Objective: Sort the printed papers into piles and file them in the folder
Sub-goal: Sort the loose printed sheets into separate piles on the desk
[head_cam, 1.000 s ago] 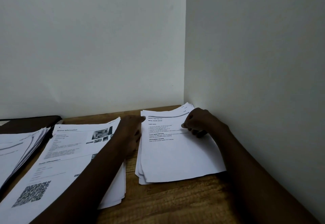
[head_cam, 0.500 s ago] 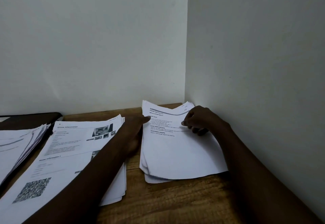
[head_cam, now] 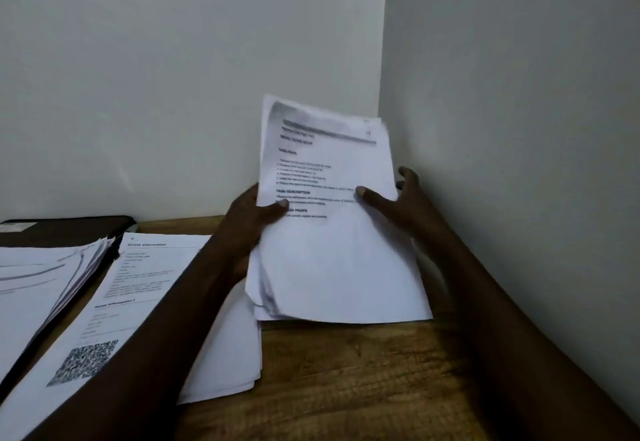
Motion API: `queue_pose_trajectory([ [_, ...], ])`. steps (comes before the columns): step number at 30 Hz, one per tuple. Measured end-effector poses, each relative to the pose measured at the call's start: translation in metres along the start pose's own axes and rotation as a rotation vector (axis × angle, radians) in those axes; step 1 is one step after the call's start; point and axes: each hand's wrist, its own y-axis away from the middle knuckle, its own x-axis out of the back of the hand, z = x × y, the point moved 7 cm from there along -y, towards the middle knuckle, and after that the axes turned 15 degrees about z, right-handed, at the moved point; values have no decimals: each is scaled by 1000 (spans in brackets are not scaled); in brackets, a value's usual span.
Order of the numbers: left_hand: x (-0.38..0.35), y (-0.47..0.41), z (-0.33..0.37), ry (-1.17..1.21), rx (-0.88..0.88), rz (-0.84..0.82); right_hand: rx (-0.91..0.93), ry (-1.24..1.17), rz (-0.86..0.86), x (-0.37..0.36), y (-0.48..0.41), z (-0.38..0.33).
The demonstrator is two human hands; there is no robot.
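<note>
So, the stack of papers [head_cam: 332, 233] is held up off the flat, tilted with its top edge leaning toward the corner where the two walls meet and its bottom edge down low over the table [head_cam: 346, 388]. I can't tell if that bottom edge is actually touching the wood. The print is blurry, but the top sheet has a grey header band, a few lines of list text and a bold heading around the middle.

Both hands have it about halfway up, one on each side. The left hand [head_cam: 247, 222] pinches the left edge, thumb laid across the front of the top sheet and the fingers hidden behind. The right hand [head_cam: 391, 201] has the right edge, thumb pressed on the front near the text, and a couple of fingers poke out spread past the edge behind the sheets. So most of the stack hangs below the grip and the header part sticks up above it.

Just left of it, under the left forearm, the pile with the QR code [head_cam: 138, 302] lies flat on the table. Further left is a fanned pile [head_cam: 34, 285], lying on a dark folder [head_cam: 69, 229] that reaches back to the wall.
</note>
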Motion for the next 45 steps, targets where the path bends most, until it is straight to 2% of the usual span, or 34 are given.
queue_pose_trajectory([
  [1,4,3,7,37,-25,-3,-60,-95,-12,1,0,1],
  [3,6,7,13,100,-40,-35,-145,-258,-150,-3,3,2],
  [5,4,11,18,130,-59,-35,-165,-349,-293,-6,13,-2],
  [6,3,13,23,116,-88,-5,-166,-380,-311,-6,16,-7],
  [10,0,23,62,-108,-350,122,-161,-519,-219,6,18,-36],
  [15,-20,19,115,-162,-442,51,65,-356,77,36,11,-73],
  [19,-29,17,141,-105,-490,69,234,-422,176,51,18,-117],
  [23,-31,20,153,20,-475,43,302,-423,158,62,23,-142],
  [32,-24,23,128,4,-381,40,308,-414,133,70,36,-140],
  [36,-24,24,133,30,-383,97,373,-462,140,75,39,-155],
  [39,-28,26,140,81,-379,51,440,-486,124,80,40,-170],
  [43,-28,27,110,60,-269,46,408,-415,80,67,38,-150],
  [45,-30,28,101,35,-231,40,461,-370,98,69,40,-151],
])
